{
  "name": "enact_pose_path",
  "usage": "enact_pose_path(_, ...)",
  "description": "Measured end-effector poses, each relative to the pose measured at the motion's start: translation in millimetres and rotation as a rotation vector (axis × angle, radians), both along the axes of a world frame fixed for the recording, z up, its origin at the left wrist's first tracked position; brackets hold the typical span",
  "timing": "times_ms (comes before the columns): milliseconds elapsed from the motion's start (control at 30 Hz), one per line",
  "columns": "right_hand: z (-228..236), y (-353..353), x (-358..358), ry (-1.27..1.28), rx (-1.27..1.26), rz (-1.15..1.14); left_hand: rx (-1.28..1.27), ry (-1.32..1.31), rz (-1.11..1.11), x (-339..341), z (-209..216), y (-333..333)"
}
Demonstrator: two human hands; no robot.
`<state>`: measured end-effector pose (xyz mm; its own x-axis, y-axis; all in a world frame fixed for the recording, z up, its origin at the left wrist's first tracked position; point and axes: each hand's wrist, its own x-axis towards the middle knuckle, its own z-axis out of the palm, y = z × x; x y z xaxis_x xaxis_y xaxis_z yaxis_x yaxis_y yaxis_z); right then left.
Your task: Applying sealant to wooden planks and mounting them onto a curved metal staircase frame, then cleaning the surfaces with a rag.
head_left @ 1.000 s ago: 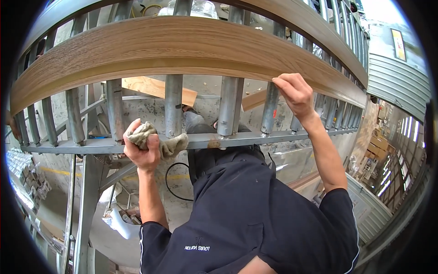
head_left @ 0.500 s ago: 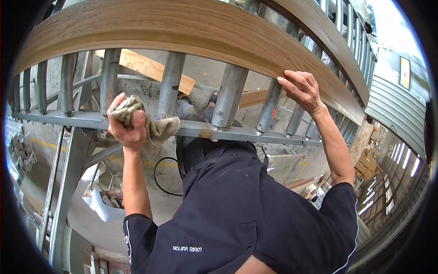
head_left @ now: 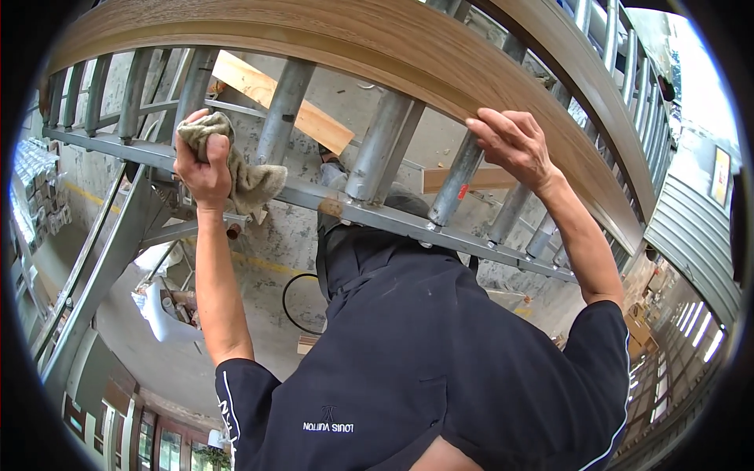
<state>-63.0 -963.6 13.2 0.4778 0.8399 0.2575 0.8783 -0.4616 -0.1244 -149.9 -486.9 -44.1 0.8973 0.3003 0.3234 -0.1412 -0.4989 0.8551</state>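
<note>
A crumpled grey-beige rag [head_left: 255, 187] is bunched in my left hand [head_left: 203, 169], its loose end hanging over the metal side rail. That hand is closed round the cloth, just below the long wood-grain board [head_left: 345, 39]. My right hand [head_left: 514, 149] is at the board's near edge farther right, its fingers bent and drawn together. Whether anything small is between those fingertips, I cannot make out. The board lies across the grey roller conveyor [head_left: 290, 110], its edge facing me bearing a lengthwise groove.
A second wood-grain board [head_left: 585, 86] lies beyond the first. Under the rollers are a pale plank [head_left: 314, 125] and a browner plank [head_left: 471, 180]. The conveyor's side rail [head_left: 377, 216] runs across in front of my body. A black hose [head_left: 287, 302] loops on the floor.
My left hand has moved slightly left and up with the rag. My right hand's fingers have curled in more at the board's edge. The whole view has tilted a little.
</note>
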Motion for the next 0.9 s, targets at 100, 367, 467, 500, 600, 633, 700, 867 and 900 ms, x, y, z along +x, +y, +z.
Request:
enact_pose_path(100,2.5,11.1,6.5,-0.011,0.004,0.019,-0.009,0.063,0.014,-1.3,-0.6,-0.2)
enact_pose_path(367,3.0,24.5,11.4,-0.024,-0.012,0.044,0.02,-0.004,0.027,3.0,-1.7,0.1)
enact_pose_path(467,4.6,33.8,17.7,-0.056,-0.022,0.065,0.027,-0.008,0.017,2.5,-5.4,3.7)
enact_pose_path(500,4.8,31.6,17.0,-0.057,-0.022,0.072,0.008,0.002,0.018,1.1,-6.1,4.3)
enact_pose_path(600,4.5,26.3,14.1,-0.051,-0.042,0.08,0.03,-0.034,0.013,0.9,-2.1,3.7)
enact_pose_path(633,4.3,28.8,13.3,-0.04,-0.043,0.066,0.028,-0.038,0.022,0.1,-0.7,2.6)
enact_pose_path(700,6.7,37.8,13.6,-0.033,-0.046,0.061,-0.03,0.03,0.016,-2.4,2.3,-0.2)
enact_pose_path(867,4.1,60.7,19.7,-0.018,-0.054,0.057,-0.052,0.011,0.023,-1.9,-2.9,0.5)
enact_pose_path(900,2.9,64.0,22.1,-0.02,-0.051,0.069,-0.05,0.01,0.029,-2.7,-4.5,1.4)
